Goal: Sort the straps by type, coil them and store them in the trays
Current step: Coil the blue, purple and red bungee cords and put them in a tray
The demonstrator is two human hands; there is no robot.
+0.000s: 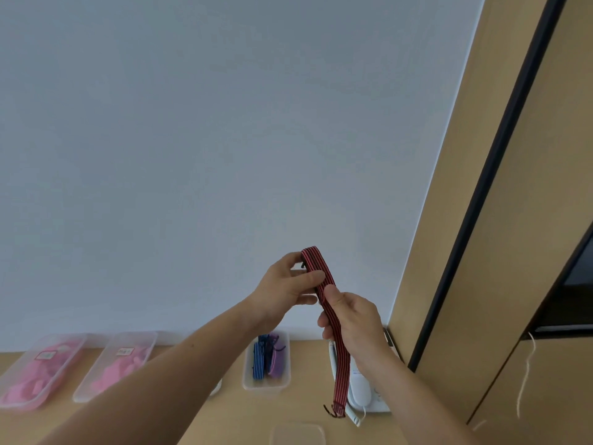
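Head view shows both forearms reaching up from the bottom edge, meeting in front of the wall (pixel 224 123). Left hand (pixel 285 285) pinches the folded top of a red-and-black striped strap (pixel 339 370), thumb across its front and fingers curled behind. Right hand (pixel 351 322), just below, grips the same strap with its thumb pressed on top.

The strap's long axis runs nearly upright, leaning slightly left at the top; its hooked end hangs free above the table (pixel 256 419).

Beyond it, a white phone (pixel 361 391) lies partly hidden by the strap. A clear tray (pixel 266 385) holds blue and purple straps (pixel 258 361). Two trays with pink contents (pixel 32 403) sit far left.
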